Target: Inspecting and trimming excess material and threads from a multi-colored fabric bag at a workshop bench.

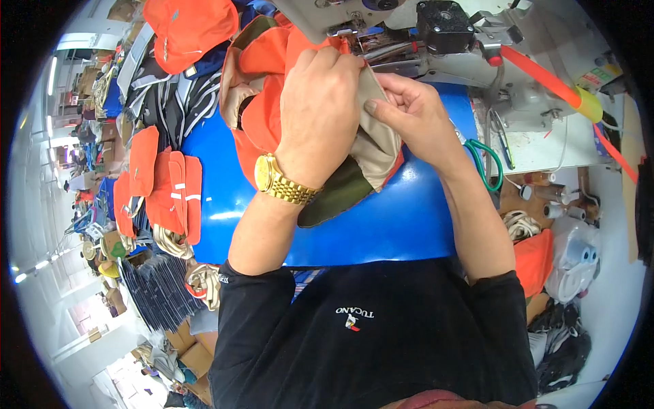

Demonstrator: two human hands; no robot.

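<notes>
The left hand (321,102), with a gold watch (286,184) at its wrist, is curled knuckles up and gripping the top of an orange fabric piece (262,129); its fingertips are hidden beneath the hand, so exactly which layers they hold cannot be told; the right hand (409,112), just beside it, pinches the edge of the piece's beige lining (383,146), the thumb on the near side and the other fingers bent behind.

The piece lies bunched under and between the hands, on a shiny blue work surface (231,204); an olive-green panel (folded toward the body) (334,198) spreads below the wrists; just beyond the fingers stands the head of a sewing machine (320,17), with a black box (444,27) to its right and an orange strip (538,73) running through a yellow sleeve (589,105).

Near the right forearm lie green-handled scissors (492,178); farther right, beyond the surface's edge, are thread spools (555,193) and a clear plastic bag (572,255); to the left, more orange pieces (167,194) are piled beside the blue surface, and a stack of dark pieces (160,292) sits nearer the body.
</notes>
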